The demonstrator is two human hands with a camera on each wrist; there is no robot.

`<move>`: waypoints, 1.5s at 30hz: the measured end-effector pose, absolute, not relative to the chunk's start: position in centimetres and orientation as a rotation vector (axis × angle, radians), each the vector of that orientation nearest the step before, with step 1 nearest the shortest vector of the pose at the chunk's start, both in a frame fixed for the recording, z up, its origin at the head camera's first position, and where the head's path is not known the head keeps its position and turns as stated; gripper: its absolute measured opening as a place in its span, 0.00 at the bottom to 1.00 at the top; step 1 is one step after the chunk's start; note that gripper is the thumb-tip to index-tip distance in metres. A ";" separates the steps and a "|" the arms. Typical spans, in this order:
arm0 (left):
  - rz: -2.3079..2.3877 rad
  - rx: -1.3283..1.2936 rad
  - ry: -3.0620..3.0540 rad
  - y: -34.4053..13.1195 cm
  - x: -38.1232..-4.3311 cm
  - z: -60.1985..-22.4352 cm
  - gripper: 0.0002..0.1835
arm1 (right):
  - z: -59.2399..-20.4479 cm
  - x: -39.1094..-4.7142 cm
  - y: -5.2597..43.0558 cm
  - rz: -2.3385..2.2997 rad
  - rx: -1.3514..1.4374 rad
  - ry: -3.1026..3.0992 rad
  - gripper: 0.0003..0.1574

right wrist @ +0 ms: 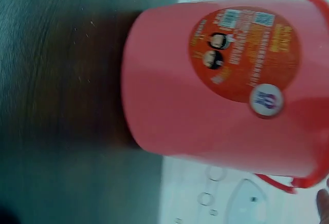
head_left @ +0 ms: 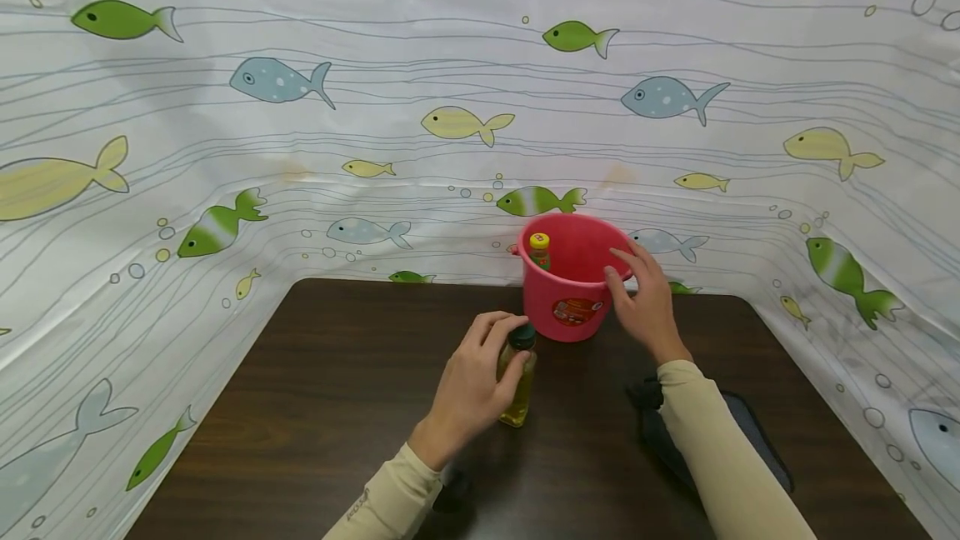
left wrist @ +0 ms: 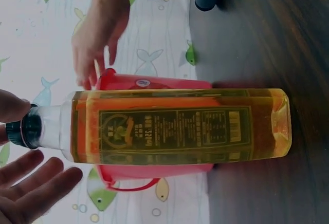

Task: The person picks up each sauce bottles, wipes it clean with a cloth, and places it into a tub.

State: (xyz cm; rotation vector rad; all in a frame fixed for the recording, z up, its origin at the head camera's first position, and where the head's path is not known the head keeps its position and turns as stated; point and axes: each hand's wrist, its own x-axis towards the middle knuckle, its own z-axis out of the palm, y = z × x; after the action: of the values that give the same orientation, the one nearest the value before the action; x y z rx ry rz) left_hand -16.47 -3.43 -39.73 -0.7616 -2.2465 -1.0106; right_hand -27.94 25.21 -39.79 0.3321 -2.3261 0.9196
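My left hand [head_left: 476, 377] pinches the dark green cap of a clear bottle of yellow oil [left wrist: 180, 126] between thumb and index finger. Its other fingers are spread beside the neck. The bottle is upright, with a printed label facing the left wrist camera. Behind it stands a pink bucket [right wrist: 169, 80] with an orange-red oval sticker. Over the bucket's right rim, my right hand [head_left: 645, 307] has its thumb and fingers spread apart, fingertips right at the rim. Inside the bucket, a small bottle with a yellow cap [head_left: 539, 248] leans near the left wall.
A dark flat object [head_left: 757, 440] with a black knobbly end lies on the brown table [head_left: 322, 407], partly hidden under my right forearm. Another dark item [head_left: 453, 492] shows below my left wrist. A fish-patterned sheet [head_left: 405, 48] surrounds the table at the back and sides.
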 end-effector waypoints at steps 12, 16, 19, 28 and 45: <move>-1.131 -0.771 -2.247 -3.2 -16.5 -40.1 0.25 | -42.3 -28.9 24.7 1.187 0.227 -2.141 0.20; -1.121 -0.767 -2.241 -3.2 -16.7 -40.3 0.25 | -42.4 -28.9 24.7 1.191 0.192 -2.149 0.19; -1.105 -0.767 -2.221 -3.0 -16.9 -40.5 0.26 | -42.5 -28.8 24.7 1.199 0.191 -2.139 0.18; -1.018 -0.756 -2.132 -2.8 -17.4 -40.9 0.23 | -42.7 -28.9 24.7 1.253 0.230 -2.093 0.17; -0.954 -0.843 -2.067 -3.1 -20.5 -32.7 0.22 | -42.5 -28.7 24.7 1.282 0.219 -2.122 0.17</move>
State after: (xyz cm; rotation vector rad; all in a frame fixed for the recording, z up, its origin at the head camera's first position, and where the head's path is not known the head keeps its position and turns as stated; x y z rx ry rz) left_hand -20.46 -3.13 -32.71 -0.8429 -2.0675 -0.9542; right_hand -28.71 24.68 -42.46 0.2194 -2.1220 1.2818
